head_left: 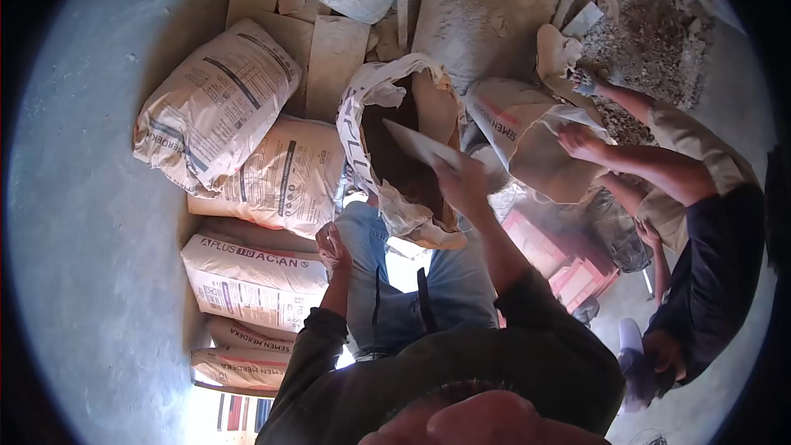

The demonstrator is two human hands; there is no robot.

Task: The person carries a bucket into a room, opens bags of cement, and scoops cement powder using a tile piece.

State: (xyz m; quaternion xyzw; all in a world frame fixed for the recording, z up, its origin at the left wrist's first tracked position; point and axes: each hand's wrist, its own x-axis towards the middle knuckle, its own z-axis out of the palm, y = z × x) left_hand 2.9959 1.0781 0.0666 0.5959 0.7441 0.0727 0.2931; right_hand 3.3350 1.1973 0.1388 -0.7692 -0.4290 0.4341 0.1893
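Flat board [418, 143], pinched by the nearer right hand [463, 185], slanted lengthwise toward upper left over the central open bag [353, 115]; left hand [333, 249] curled, grip unclear

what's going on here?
The right hand grips a flat board at the mouth of an open bag. The left hand is loosely curled beside the left leg. A co-worker's hand is at another open bag. More bags are piled on the left.

The open sack [353, 128] looks like crumpled matt paper, the flat tool [418, 144] smooth, the jeans [451, 280] denim, the rubble [647, 37] rough.
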